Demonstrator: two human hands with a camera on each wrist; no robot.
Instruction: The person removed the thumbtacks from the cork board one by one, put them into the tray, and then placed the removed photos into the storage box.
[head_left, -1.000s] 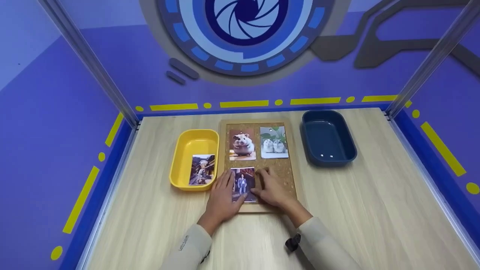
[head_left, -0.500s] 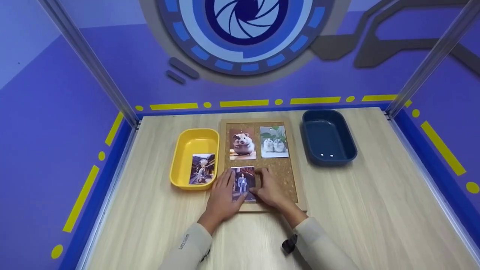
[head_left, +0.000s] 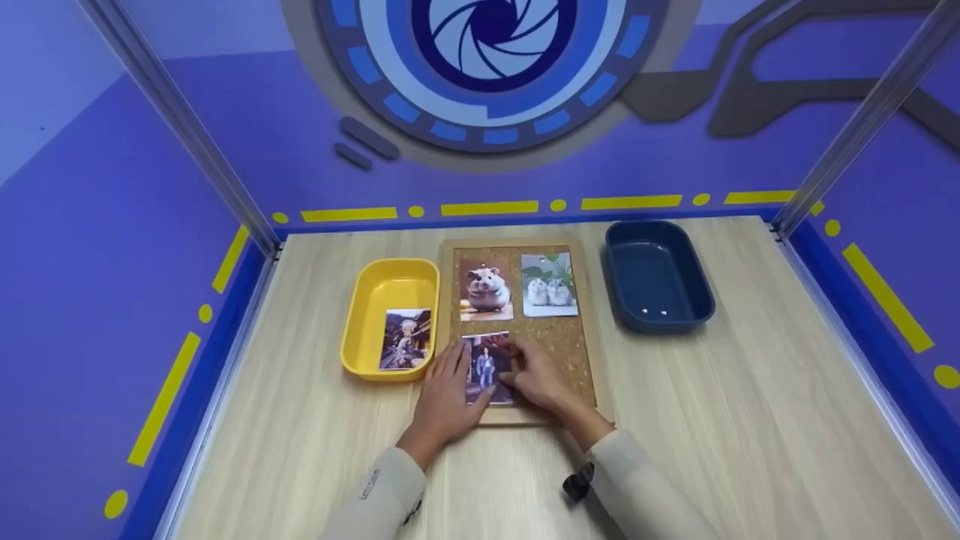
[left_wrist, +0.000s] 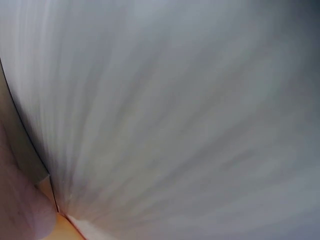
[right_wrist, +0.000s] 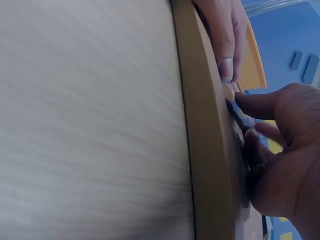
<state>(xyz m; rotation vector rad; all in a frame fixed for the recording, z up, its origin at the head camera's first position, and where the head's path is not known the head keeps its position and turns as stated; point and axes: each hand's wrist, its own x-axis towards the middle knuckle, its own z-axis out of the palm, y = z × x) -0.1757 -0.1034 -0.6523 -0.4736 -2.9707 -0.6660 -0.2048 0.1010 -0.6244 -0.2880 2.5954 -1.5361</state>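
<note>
In the head view, a photo print (head_left: 485, 367) of a standing person lies on the lower left of a wood-framed corkboard (head_left: 555, 352). My left hand (head_left: 444, 397) rests along its left side, fingers extended and thumb across the lower part. My right hand (head_left: 541, 381) pinches the print's right edge with curled fingers and thumb. In the right wrist view, thumb and fingers of that right hand (right_wrist: 285, 145) meet at the edge low over the board. Two hamster photos, one of a single hamster (head_left: 486, 291) and one of a pair (head_left: 548, 286), fill the board's upper half.
A yellow tray (head_left: 375, 292) with another photo (head_left: 406, 339) in it stands left of the board, close to the left hand. Right of the board is a dark blue tray (head_left: 656, 277) with small shiny spots inside. Blue-purple panels (head_left: 247, 127) enclose the wooden table (head_left: 720, 420).
The right hand has shifted slightly left, its fingers moving from beside the print onto its right edge. The left hand stays where it was.
</note>
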